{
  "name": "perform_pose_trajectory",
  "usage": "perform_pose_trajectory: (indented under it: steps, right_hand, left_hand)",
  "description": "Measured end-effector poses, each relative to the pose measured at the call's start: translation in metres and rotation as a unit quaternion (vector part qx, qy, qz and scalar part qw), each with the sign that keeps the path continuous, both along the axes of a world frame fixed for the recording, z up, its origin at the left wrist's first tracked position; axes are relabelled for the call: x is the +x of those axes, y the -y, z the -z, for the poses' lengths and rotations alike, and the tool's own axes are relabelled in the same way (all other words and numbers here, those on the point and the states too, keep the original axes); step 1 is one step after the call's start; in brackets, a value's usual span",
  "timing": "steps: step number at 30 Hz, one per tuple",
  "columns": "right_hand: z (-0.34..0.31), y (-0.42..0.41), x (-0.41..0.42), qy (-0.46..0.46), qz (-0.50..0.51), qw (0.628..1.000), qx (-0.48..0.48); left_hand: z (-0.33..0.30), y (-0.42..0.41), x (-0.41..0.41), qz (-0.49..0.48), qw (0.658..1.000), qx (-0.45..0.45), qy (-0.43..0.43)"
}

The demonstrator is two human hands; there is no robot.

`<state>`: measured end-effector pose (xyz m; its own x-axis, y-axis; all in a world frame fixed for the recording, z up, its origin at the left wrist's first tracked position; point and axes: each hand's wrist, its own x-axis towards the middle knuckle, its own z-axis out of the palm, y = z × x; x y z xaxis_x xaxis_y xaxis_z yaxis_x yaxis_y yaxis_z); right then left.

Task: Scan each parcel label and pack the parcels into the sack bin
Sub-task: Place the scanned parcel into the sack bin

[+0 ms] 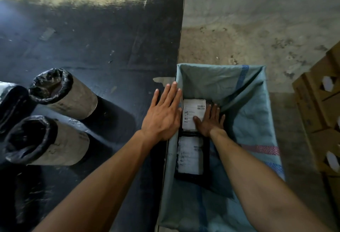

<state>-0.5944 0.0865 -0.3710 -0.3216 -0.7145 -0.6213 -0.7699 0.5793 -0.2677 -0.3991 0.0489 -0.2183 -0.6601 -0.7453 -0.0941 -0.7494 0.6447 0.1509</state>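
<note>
A parcel [194, 114] is being pressed flat in the sack bin [257, 121] by the right hand [210, 121], fingers spread; the left hand [162, 114] hovers flat, fingers straight; next, a roll [64, 93] is to be fetched and scanned

A worn black table [88, 44] fills the left side, its surface scuffed and scratched, with a pale glare of light across its far part. To the right lies a grey concrete floor [257, 20], stained with dark blotches. Brown cardboard boxes [320, 102] stand stacked along the right edge, and more cardboard shows past the table's far edge.
</note>
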Motion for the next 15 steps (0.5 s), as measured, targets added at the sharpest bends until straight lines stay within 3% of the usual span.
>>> perform_pose_trajectory:
  steps: [7, 15]
  right_hand:
    - [-0.027, -0.027, 0.018, 0.027, 0.021, 0.999, 0.035]
    - [-0.099, -0.055, 0.042, 0.059, 0.021, 0.997, -0.046]
  left_hand:
    - [0.006, 0.001, 0.003, 0.008, 1.0, -0.007, -0.013]
    - [0.0, -0.004, 0.002, -0.02, 0.994, 0.026, -0.105]
